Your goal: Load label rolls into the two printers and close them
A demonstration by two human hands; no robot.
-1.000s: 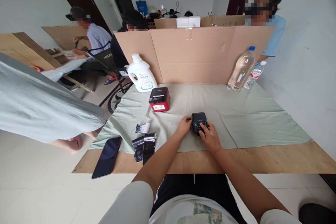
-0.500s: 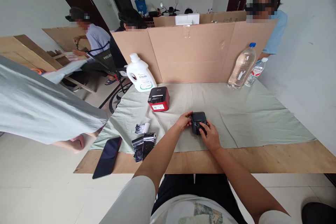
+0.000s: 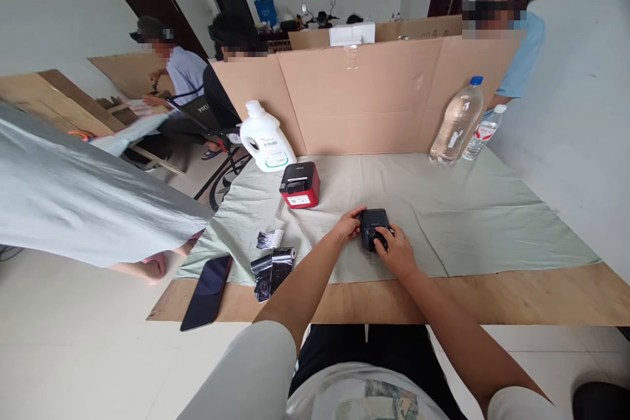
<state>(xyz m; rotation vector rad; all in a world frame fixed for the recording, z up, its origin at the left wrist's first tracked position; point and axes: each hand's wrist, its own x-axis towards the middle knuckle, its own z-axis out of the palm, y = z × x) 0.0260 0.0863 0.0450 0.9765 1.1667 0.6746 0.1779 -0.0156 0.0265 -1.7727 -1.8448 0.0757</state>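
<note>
On the cloth in front of me lies a small black portable printer, held between both hands. My left hand grips its left side, thumb and fingers closed against the edge. My right hand is at its lower right, with bent fingers pressed on the top near the front; what lies under those fingertips is hidden. Left of my forearm are a black-printed paper roll with a loose strip and a smaller white-and-black roll. Behind them stands a red-and-black printer.
A dark phone rests at the table's left front corner. A white jug stands at the back left, and a large water bottle and a small bottle at the back right. A cardboard screen borders the back; other people are beyond.
The whole view has shifted slightly. Both hands stay on the black printer, with only a small movement of the right fingers over its top.
</note>
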